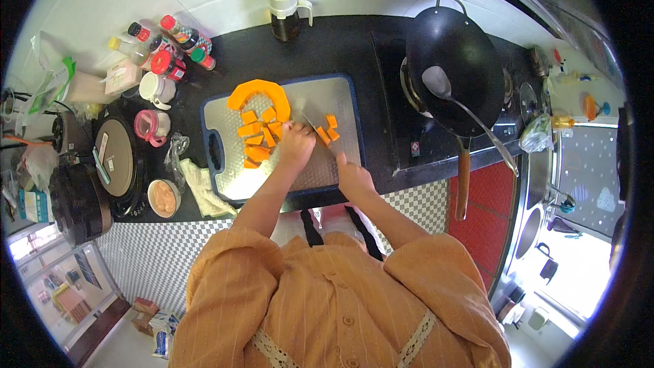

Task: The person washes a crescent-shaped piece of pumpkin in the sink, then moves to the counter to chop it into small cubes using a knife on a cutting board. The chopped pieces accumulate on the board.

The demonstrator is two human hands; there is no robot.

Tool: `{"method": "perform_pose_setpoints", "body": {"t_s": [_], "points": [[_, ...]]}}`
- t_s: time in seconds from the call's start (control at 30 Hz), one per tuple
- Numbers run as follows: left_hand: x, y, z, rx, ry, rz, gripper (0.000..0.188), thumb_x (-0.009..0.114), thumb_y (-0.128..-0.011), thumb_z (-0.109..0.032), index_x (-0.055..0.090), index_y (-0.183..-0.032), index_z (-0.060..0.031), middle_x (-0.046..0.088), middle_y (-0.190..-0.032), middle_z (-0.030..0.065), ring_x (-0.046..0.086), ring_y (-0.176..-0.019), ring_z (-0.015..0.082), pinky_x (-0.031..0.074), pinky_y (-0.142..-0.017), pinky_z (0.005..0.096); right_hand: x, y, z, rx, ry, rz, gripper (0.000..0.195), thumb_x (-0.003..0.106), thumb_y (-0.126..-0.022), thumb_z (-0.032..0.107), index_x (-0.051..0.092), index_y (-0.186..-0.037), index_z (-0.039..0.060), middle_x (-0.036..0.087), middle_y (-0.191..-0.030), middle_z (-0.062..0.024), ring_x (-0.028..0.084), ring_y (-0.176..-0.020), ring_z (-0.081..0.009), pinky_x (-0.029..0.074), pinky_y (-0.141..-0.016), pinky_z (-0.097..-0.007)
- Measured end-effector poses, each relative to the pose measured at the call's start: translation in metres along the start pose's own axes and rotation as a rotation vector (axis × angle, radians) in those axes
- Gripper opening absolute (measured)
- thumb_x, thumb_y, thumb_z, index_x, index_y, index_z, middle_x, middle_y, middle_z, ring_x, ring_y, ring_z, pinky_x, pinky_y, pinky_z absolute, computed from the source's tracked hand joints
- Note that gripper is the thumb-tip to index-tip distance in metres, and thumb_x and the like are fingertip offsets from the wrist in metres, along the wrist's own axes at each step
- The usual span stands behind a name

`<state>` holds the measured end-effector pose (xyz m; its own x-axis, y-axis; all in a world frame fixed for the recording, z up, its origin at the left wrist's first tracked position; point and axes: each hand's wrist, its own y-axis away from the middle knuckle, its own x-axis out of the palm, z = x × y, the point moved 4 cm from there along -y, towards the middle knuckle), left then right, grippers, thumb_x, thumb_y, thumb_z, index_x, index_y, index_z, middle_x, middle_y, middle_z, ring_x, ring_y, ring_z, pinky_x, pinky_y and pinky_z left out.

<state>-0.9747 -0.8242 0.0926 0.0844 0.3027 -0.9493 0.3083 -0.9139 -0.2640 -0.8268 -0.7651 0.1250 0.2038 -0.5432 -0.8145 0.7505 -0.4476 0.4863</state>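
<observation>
A metal cutting board (pixel 327 92) with a blue rim lies before me on the black counter. My right hand (pixel 356 179) grips the handle of a kitchen knife (pixel 323 135), its blade angled up and left over the board. Just left of the blade, my left hand (pixel 298 144) rests with curled fingers; whether a piece is under them is hidden. Cut orange pumpkin chunks (pixel 254 135) lie to the left of that hand. Behind them sits a curved pumpkin slice (pixel 260 89). A few small pumpkin pieces (pixel 332 121) lie right of the blade.
At right, a black wok (pixel 454 36) with a metal ladle (pixel 437 81) stands on the stove. A white cloth (pixel 202 191) touches the board's left side, near a bowl of raw meat (pixel 164 198). Sauce bottles (pixel 191 38) and a lidded jug (pixel 284 10) stand behind.
</observation>
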Motion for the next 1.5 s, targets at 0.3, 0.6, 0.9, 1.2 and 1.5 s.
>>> {"method": "perform_pose_setpoints", "body": {"t_s": [0.3, 0.6, 0.9, 1.2, 1.5], "points": [[-0.029, 0.007, -0.003, -0.083, 0.121, -0.112, 0.016, 0.066, -0.069, -0.016, 0.066, -0.085, -0.0142, 0.06, -0.094, -0.0007, 0.054, -0.094, 0.0199, 0.034, -0.082, 0.0451, -0.007, -0.024, -0.005, 0.061, -0.368, -0.216, 0.021, 0.046, -0.092, 0.019, 0.038, -0.109, 0.0086, 0.06, -0.072, -0.0289, 0.059, -0.071, -0.0481, 0.047, -0.062, -0.057], [-0.045, 0.025, 0.046, -0.266, 0.032, 0.266, 0.037, 0.074, -0.068, -0.024, 0.061, -0.102, -0.0167, 0.055, -0.111, 0.006, 0.05, -0.105, 0.0256, 0.029, -0.09, 0.0503, 0.021, 0.01, -0.012, 0.038, -0.38, -0.189, 0.018, 0.046, -0.092, 0.022, 0.041, -0.106, 0.0107, 0.06, -0.073, -0.0293, 0.058, -0.071, -0.0494, 0.046, -0.063, -0.0584], [-0.018, 0.026, 0.013, -0.077, 0.417, 0.319, 0.039, 0.073, -0.067, -0.017, 0.057, -0.103, -0.0131, 0.059, -0.102, 0.0095, 0.053, -0.103, 0.0303, 0.038, -0.088, 0.0472, 0.011, 0.003, -0.031, 0.015, -0.505, -0.26, 0.021, 0.048, -0.092, 0.02, 0.042, -0.107, 0.008, 0.06, -0.073, -0.0288, 0.057, -0.07, -0.0493, 0.046, -0.063, -0.0573], [-0.025, 0.017, 0.003, 0.112, 0.446, 0.076, 0.032, 0.074, -0.067, -0.014, 0.06, -0.095, -0.0064, 0.058, -0.106, 0.0092, 0.056, -0.099, 0.029, 0.048, -0.083, 0.0394, 0.006, 0.017, -0.021, 0.052, -0.434, -0.306, 0.021, 0.046, -0.092, 0.021, 0.041, -0.109, 0.0082, 0.06, -0.067, -0.0276, 0.059, -0.066, -0.0474, 0.047, -0.06, -0.0565], [-0.015, 0.025, -0.009, 0.117, 0.444, 0.024, 0.023, 0.071, -0.067, -0.011, 0.063, -0.089, -0.0061, 0.061, -0.099, 0.0064, 0.057, -0.098, 0.0265, 0.048, -0.083, 0.0367, -0.003, 0.031, 0.01, 0.035, -0.246, -0.153, 0.024, 0.045, -0.085, 0.009, 0.038, -0.108, 0.0041, 0.063, -0.074, -0.026, 0.062, -0.069, -0.0445, 0.05, -0.061, -0.0528]]}}
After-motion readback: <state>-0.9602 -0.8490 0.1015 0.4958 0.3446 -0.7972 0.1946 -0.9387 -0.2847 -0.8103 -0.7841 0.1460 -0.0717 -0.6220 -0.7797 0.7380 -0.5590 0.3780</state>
